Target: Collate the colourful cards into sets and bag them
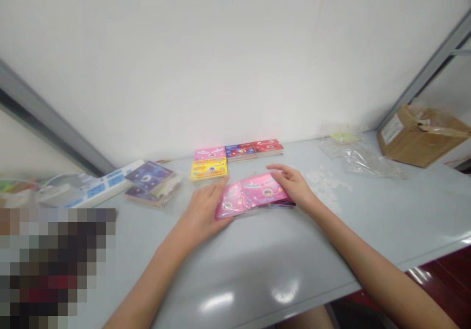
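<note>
Between my two hands is a pink printed packet (253, 191), its left part glossy like clear plastic film. My left hand (204, 209) grips its left end, thumb on top and fingers along the lower edge. At the right end, my right hand (294, 184) has its fingers closed over the packet's upper corner. Darker printed pieces show under the packet near my right hand; how many is hidden. Behind my hands stand stacks of small printed booklets or cards: a pink stack (209, 153), a yellow stack (209, 168), a blue stack (240, 151) and a red stack (268, 146).
Dark blue printed packs (149, 177) lie at left beside a white power strip (114, 182). To the right are scattered small white pieces (326, 182), clear plastic bags (360, 157) and a cardboard box (415, 138). A white wall (235, 64) backs the grey table (257, 255).
</note>
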